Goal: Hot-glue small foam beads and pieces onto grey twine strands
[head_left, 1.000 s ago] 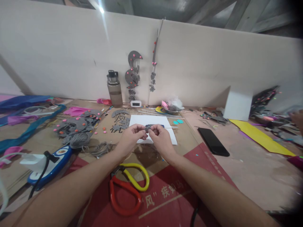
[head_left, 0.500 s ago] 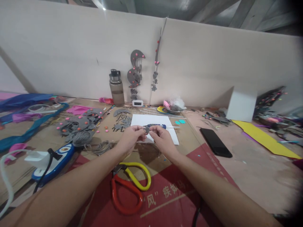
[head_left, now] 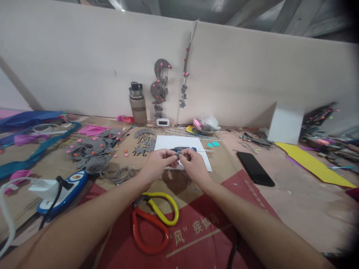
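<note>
My left hand [head_left: 159, 163] and my right hand [head_left: 193, 163] meet over a white sheet [head_left: 165, 142]. Between their pinched fingertips is a small grey felt piece [head_left: 178, 152], mostly covered by the fingers. Behind the fingers a dark blue tool [head_left: 191, 148], perhaps a glue gun, lies on the sheet. Scissors [head_left: 157, 220] with one red and one yellow handle rest below my hands, their blades hidden under my left forearm. To the left of my left hand lie grey cord [head_left: 120, 175] and several grey felt cut-outs [head_left: 147, 145].
A black phone [head_left: 255, 169] lies at the right beside yellow sheet material [head_left: 314, 164]. At the left are a blue-and-white power strip [head_left: 66, 192] and grey felt shapes with pink dots [head_left: 91, 147]. A bottle [head_left: 138, 106] and a small digital display [head_left: 163, 122] stand by the wall.
My fingertips have drawn closer together, and the grey felt piece has turned and shifted slightly right, so less of it shows. The surroundings look the same.
</note>
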